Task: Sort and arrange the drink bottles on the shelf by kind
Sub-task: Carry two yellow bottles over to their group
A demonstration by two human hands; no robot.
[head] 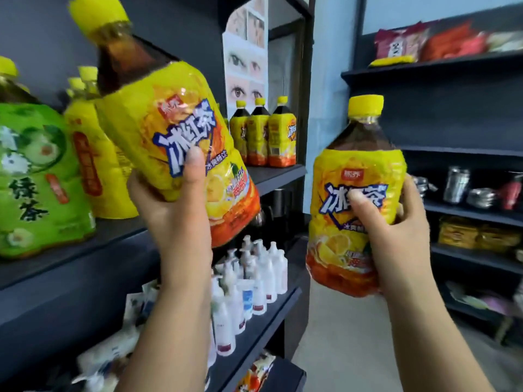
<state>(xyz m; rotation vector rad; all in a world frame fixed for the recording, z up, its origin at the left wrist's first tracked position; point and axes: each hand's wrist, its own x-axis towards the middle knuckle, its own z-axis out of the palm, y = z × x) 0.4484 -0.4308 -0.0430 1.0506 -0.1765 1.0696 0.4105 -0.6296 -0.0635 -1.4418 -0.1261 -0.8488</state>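
Iced-tea bottles, two — left hand [172, 205] is gripping the tilted bottle [175, 137] beside the shelf [119, 230] by the green-tea bottle [36, 176]; right hand [396, 222] is clasping the upright bottle [353, 199] in open air.

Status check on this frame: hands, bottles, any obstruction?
Left hand grips tilted iced tea bottle. Right hand holds upright iced tea bottle. Green tea bottle on shelf, nothing blocking.
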